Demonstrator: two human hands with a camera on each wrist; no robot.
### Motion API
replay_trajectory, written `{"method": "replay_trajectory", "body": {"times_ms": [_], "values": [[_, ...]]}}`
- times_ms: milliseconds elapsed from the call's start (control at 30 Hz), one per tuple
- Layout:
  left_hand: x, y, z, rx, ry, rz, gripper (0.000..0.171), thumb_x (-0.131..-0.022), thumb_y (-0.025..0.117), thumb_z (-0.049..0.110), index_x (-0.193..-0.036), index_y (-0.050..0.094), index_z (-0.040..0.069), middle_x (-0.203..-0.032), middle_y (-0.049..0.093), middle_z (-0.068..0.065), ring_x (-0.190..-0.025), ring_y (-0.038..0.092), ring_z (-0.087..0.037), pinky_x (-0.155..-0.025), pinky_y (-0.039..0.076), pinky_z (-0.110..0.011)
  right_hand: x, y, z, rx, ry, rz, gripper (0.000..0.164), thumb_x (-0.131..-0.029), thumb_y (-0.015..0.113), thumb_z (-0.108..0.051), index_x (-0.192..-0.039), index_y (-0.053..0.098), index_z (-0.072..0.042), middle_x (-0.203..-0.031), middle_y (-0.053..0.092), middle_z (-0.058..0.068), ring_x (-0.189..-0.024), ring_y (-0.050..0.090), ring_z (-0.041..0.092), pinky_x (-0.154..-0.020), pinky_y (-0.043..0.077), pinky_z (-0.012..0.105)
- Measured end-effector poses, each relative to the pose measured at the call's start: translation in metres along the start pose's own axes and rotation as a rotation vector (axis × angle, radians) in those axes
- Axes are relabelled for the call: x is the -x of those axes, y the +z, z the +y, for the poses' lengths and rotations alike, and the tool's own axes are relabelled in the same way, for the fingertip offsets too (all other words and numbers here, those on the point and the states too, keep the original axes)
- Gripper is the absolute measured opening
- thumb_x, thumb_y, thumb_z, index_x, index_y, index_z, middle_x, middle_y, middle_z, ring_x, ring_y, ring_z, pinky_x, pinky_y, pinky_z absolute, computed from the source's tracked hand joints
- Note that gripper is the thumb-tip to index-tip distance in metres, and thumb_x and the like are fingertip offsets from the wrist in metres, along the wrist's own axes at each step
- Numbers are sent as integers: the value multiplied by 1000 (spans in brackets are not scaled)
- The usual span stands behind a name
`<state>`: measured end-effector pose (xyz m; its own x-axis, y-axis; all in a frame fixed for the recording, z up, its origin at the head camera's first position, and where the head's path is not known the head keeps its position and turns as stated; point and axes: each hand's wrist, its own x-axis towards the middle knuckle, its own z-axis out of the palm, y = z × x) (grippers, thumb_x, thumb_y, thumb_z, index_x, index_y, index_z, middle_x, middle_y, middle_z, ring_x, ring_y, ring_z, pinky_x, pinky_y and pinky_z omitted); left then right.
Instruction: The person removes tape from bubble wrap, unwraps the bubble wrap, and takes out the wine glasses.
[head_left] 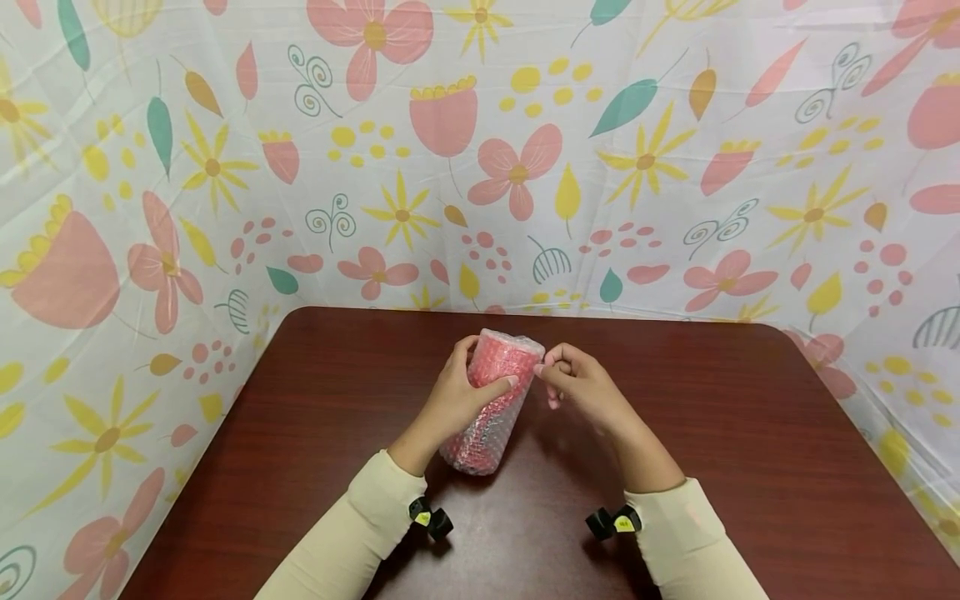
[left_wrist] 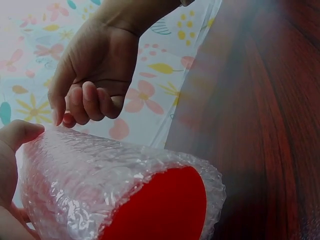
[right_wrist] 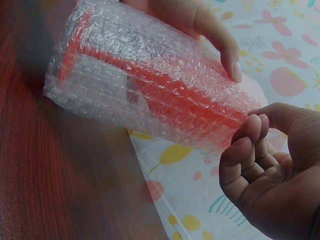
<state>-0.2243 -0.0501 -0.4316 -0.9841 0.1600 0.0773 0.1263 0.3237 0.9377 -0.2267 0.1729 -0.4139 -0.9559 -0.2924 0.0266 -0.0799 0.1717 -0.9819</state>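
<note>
A red cylinder (left_wrist: 165,207) is wrapped in clear bubble wrap (right_wrist: 165,55) and leans at a slant above the table. My left hand (head_left: 457,396) grips it around the upper side, thumb laid across the front. In the left wrist view its flat red end shows, ringed by the wrap's crinkled rim. At the top right edge, my right hand (head_left: 588,387) pinches the bubble wrap between thumb and forefinger, the other fingers curled in. The right wrist view shows these fingertips (right_wrist: 255,122) right at the wrap's edge, beside a long red strip showing through.
Beneath is a dark reddish-brown wooden table (head_left: 337,392) with rounded far corners. A white cloth with flower and leaf prints (head_left: 517,167) hangs behind and along both sides. Black wrist cameras (head_left: 431,518) sit at the cuffs of both cream sleeves (head_left: 352,529).
</note>
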Motion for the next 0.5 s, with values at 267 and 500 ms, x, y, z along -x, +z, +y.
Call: {"method": "replay_trajectory", "body": {"times_ms": [267, 500], "values": [[1, 1, -1, -2, -15, 12, 89, -81, 81, 48, -151, 33, 22, -147, 45, -8, -123, 56, -27, -99, 52, -47, 1, 1, 0, -9, -7, 21, 18, -100, 61, -16, -97, 49, -3, -63, 51, 2, -54, 54, 17, -55, 51, 29], [1, 2, -5, -14, -26, 14, 95, -79, 80, 55, -153, 29, 22, -147, 43, -8, -121, 56, -27, -98, 52, -48, 1, 2, -2, -19, 7, 12, 15, -101, 59, -13, -100, 50, -1, -67, 58, 6, -58, 63, 20, -64, 59, 42]]}}
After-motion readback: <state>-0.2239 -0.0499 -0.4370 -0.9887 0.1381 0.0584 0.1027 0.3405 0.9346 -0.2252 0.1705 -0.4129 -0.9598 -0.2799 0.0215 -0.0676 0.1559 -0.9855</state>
